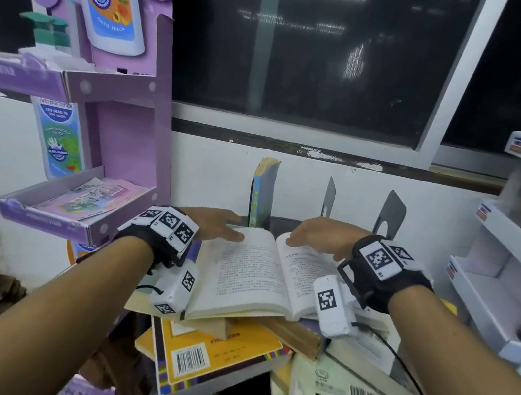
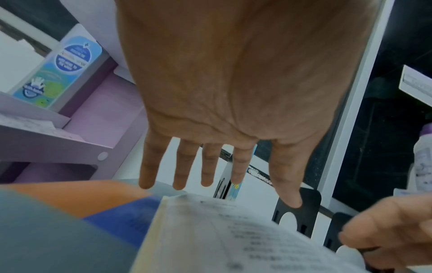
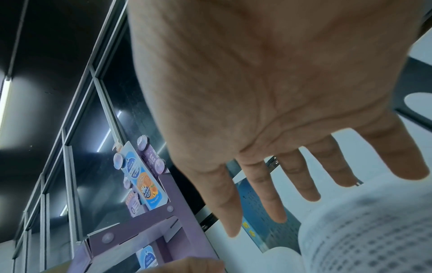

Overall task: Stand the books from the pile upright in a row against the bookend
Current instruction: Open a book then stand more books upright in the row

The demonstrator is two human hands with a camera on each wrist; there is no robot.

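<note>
In the head view, an open book (image 1: 252, 272) is lying face up on top of the pile of books (image 1: 223, 358) in the lower centre of the frame. The left hand (image 1: 212, 223) is resting flat, fingers straight, on the far edge of its left page, and the right hand (image 1: 318, 235) is lying with extended fingers on the top of its right page. Above them, at mid-frame, one blue book (image 1: 261, 194) is standing upright beside two dark bookends (image 1: 388, 213). A purple display stand (image 1: 121, 110) is filling the left side.

In the left wrist view, the left hand (image 2: 233, 110) is spreading its fingers apart above the blurred page at the bottom, gripping nothing.

In the right wrist view, the right hand (image 3: 268, 120) is showing straight, separated fingers over the curving pages at lower right.
</note>
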